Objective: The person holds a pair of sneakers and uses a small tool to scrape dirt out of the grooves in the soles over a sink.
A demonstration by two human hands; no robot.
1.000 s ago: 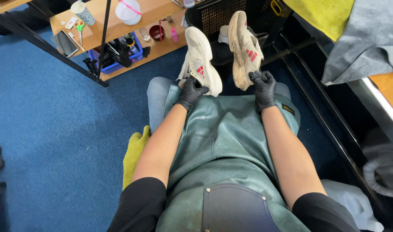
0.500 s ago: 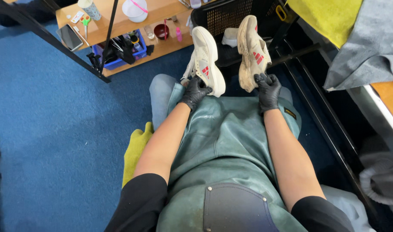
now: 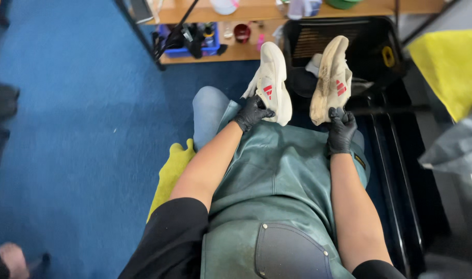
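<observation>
My left hand (image 3: 252,112), in a black glove, grips the heel of a cream-white sneaker (image 3: 271,77) with a red side mark. My right hand (image 3: 341,129), also black-gloved, holds a second cream sneaker (image 3: 331,78) by its heel; this one is dirtier on its side. Both shoes point away from me, held just past my knees over a green apron (image 3: 277,175) that covers my lap.
A black crate (image 3: 370,41) sits behind the shoes. A low wooden shelf (image 3: 236,51) holds a blue tray, small bottles and a red cup. Yellow cloth (image 3: 171,173) lies by my left leg, another yellow cloth (image 3: 450,67) at right. Blue carpet (image 3: 71,134) covers the floor.
The view has shifted right and closer. Both hands still hold the shoes, now spread slightly further apart and held a little lower in the picture.
</observation>
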